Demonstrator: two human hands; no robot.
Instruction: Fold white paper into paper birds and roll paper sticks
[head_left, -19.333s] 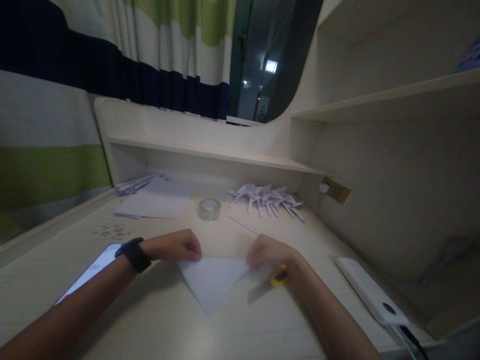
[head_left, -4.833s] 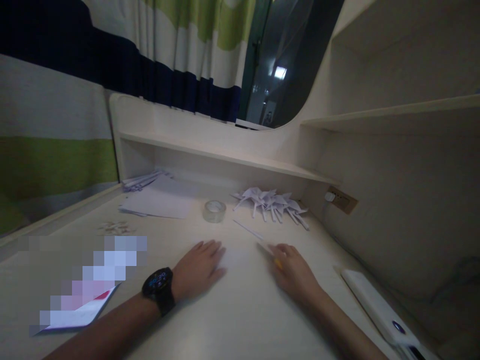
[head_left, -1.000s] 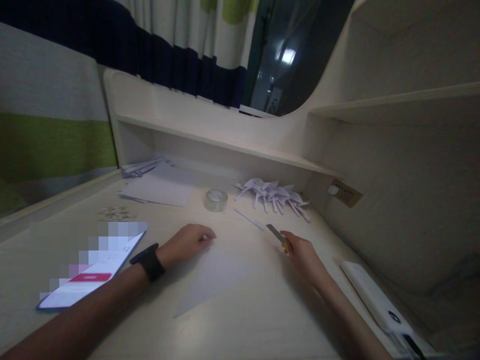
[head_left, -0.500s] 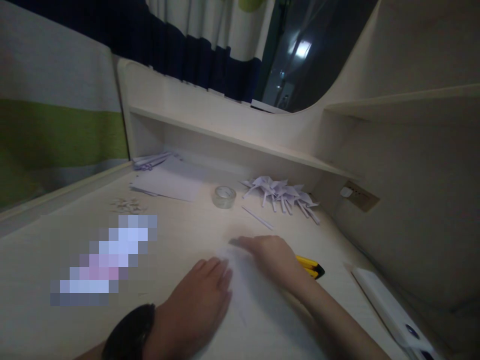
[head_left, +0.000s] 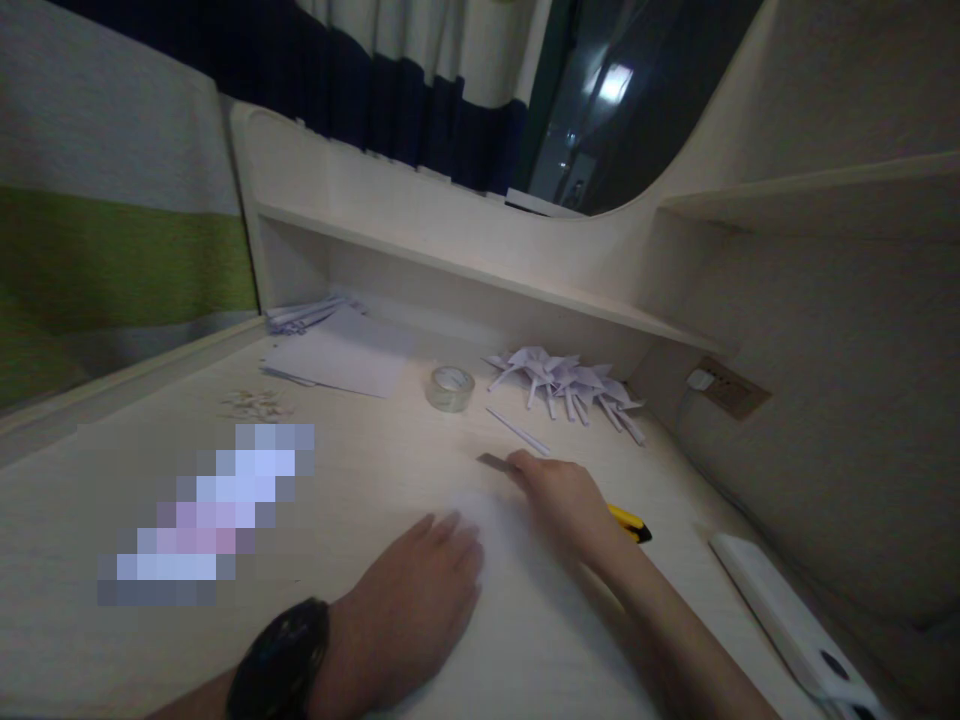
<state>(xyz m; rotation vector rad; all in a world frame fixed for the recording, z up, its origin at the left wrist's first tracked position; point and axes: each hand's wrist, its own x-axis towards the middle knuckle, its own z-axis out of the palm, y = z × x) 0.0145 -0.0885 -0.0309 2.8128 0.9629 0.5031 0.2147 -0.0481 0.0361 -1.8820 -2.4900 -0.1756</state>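
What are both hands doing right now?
Left hand: open, flat on the paper.
Right hand: closed on the yellow utility knife.

The tape roll (head_left: 451, 387) sits on the desk (head_left: 360, 470), between the paper stack (head_left: 337, 365) on its left and what look like folded paper cranes (head_left: 566, 385) on its right.

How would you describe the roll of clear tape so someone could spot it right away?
Look along the back of the pale desk, just below the low shelf. The tape roll lies flat between the stack of white sheets and the heap of folded paper shapes. It is the only round, see-through thing there.
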